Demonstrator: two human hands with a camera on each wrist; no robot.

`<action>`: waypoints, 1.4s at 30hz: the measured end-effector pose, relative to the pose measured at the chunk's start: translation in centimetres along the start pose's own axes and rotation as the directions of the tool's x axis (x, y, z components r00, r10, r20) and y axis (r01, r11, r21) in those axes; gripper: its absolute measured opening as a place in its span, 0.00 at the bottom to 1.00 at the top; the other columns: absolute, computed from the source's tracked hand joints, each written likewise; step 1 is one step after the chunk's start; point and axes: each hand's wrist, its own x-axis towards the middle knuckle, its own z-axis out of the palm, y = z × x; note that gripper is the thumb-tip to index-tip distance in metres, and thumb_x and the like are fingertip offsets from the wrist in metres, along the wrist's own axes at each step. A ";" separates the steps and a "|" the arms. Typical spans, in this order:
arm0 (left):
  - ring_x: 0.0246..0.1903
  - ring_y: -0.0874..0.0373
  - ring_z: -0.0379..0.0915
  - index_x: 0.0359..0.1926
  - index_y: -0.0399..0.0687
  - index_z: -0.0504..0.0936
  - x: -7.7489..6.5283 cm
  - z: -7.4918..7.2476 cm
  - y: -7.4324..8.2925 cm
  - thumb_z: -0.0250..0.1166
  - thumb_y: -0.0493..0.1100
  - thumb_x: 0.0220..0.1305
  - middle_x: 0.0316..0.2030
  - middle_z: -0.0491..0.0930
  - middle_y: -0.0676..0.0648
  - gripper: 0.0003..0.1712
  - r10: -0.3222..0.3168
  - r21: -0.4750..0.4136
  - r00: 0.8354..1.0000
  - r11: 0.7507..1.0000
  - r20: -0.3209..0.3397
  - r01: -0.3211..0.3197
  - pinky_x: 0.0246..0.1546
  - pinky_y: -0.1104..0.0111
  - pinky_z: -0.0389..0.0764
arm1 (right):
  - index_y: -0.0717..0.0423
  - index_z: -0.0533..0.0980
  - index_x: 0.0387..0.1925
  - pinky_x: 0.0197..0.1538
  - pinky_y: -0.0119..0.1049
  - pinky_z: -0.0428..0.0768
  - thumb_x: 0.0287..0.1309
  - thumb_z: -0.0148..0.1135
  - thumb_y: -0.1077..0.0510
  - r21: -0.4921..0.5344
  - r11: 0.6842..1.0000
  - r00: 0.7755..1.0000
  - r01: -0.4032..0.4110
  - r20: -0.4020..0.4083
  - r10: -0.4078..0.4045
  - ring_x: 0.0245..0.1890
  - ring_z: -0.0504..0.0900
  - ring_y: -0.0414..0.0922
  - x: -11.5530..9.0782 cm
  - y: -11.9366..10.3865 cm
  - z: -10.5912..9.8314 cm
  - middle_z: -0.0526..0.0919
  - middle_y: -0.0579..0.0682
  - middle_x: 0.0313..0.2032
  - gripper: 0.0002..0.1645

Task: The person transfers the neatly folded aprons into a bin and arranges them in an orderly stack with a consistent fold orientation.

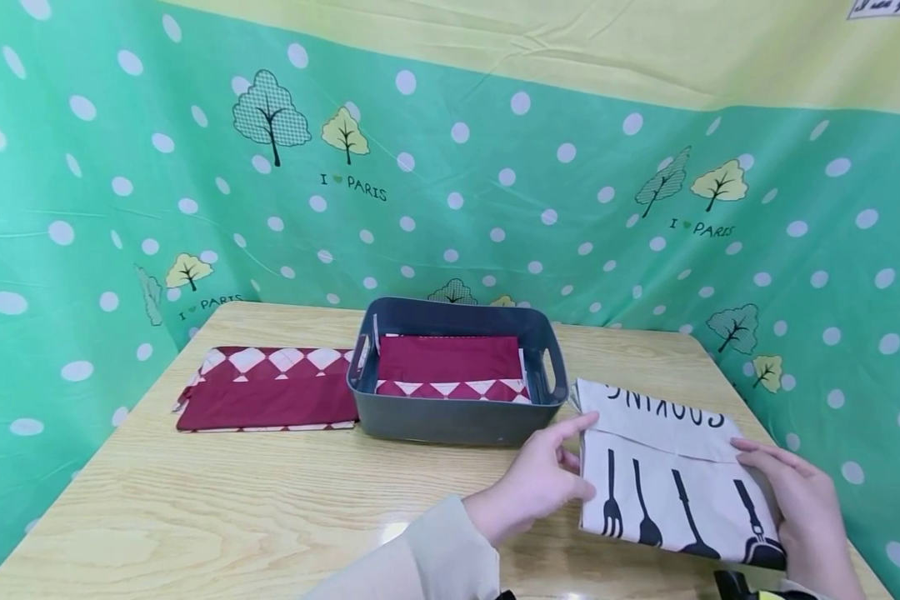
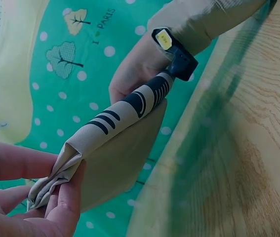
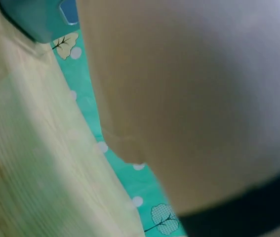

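A folded beige cloth (image 1: pixel 667 467) printed with black cutlery and the word COOKING lies at the table's right front. My left hand (image 1: pixel 570 454) pinches its left edge. In the left wrist view the thumb and fingers of that hand (image 2: pixel 56 185) clamp the stacked folds of the cloth (image 2: pixel 120 148). My right hand (image 1: pixel 783 487) holds the cloth's right edge with its fingers lying on top, and the right hand (image 2: pixel 135 69) also shows at the far end. The right wrist view is filled by the blurred cloth (image 3: pixel 194 98).
A grey plastic basket (image 1: pixel 450 417) with handle slots stands mid-table, holding a folded red cloth (image 1: pixel 450 360) with a diamond border. A second red diamond-pattern cloth (image 1: pixel 270 387) lies left of it. The wooden table (image 1: pixel 232 508) is ringed by a green dotted backdrop (image 1: pixel 495 192).
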 end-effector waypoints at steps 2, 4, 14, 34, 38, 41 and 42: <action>0.33 0.63 0.70 0.67 0.60 0.74 -0.1 -0.2 0.2 0.67 0.17 0.45 0.45 0.74 0.53 0.50 0.006 -0.009 1.000 1.000 0.003 -0.006 0.24 0.74 0.75 | 0.26 0.87 0.30 0.31 0.28 0.80 0.57 0.70 0.57 0.010 1.000 1.000 0.010 0.006 -0.010 0.27 0.79 0.30 -0.2 -0.1 0.1 0.79 0.22 0.24 0.15; 0.33 0.63 0.70 0.67 0.59 0.74 -0.3 -0.4 0.3 0.67 0.17 0.45 0.45 0.74 0.53 0.50 0.012 -0.019 1.000 1.000 0.009 -0.012 0.24 0.74 0.75 | 0.27 0.87 0.32 0.31 0.28 0.80 0.56 0.71 0.57 0.031 0.999 0.999 0.027 0.017 -0.027 0.28 0.79 0.30 -0.4 -0.2 0.2 0.79 0.22 0.25 0.15; 0.34 0.63 0.70 0.70 0.55 0.71 -0.4 -1.6 0.5 0.66 0.18 0.46 0.46 0.76 0.49 0.50 0.030 -0.039 0.999 0.999 0.043 -0.028 0.29 0.75 0.77 | 0.30 0.87 0.35 0.31 0.26 0.81 0.58 0.70 0.59 0.071 0.991 0.987 0.111 0.106 -0.118 0.29 0.81 0.28 -1.2 -0.3 0.9 0.81 0.21 0.28 0.14; 0.35 0.59 0.75 0.72 0.56 0.68 -1.0 -4.6 1.0 0.64 0.18 0.47 0.37 0.84 0.43 0.51 0.015 -0.107 0.999 0.994 0.032 -0.012 0.31 0.74 0.79 | 0.29 0.87 0.39 0.30 0.32 0.85 0.60 0.69 0.55 0.080 0.983 0.942 0.166 0.283 -0.182 0.29 0.85 0.34 -2.1 -0.8 2.1 0.84 0.24 0.32 0.12; 0.34 0.59 0.74 0.73 0.53 0.66 -1.0 -5.3 1.1 0.64 0.18 0.48 0.36 0.83 0.42 0.51 0.030 -0.123 0.999 0.992 0.041 -0.025 0.32 0.74 0.80 | 0.28 0.87 0.39 0.30 0.33 0.85 0.62 0.68 0.54 0.077 0.983 0.934 0.169 0.307 -0.185 0.29 0.86 0.35 -2.4 -1.1 2.4 0.85 0.26 0.32 0.11; 0.33 0.60 0.74 0.73 0.51 0.65 -1.1 -5.8 1.0 0.64 0.19 0.48 0.35 0.83 0.42 0.51 0.038 -0.133 0.998 0.991 0.040 -0.033 0.33 0.74 0.80 | 0.28 0.87 0.38 0.30 0.34 0.85 0.62 0.67 0.53 0.088 0.982 0.927 0.169 0.325 -0.188 0.29 0.86 0.36 -2.7 -1.4 2.7 0.85 0.27 0.32 0.11; 0.33 0.60 0.74 0.73 0.50 0.65 -1.1 -6.0 1.0 0.64 0.19 0.48 0.35 0.82 0.42 0.50 0.040 -0.138 0.999 0.990 0.038 -0.034 0.34 0.74 0.80 | 0.28 0.87 0.38 0.30 0.34 0.85 0.63 0.67 0.54 0.092 0.981 0.924 0.172 0.331 -0.193 0.28 0.86 0.36 -2.8 -1.5 2.8 0.85 0.27 0.32 0.12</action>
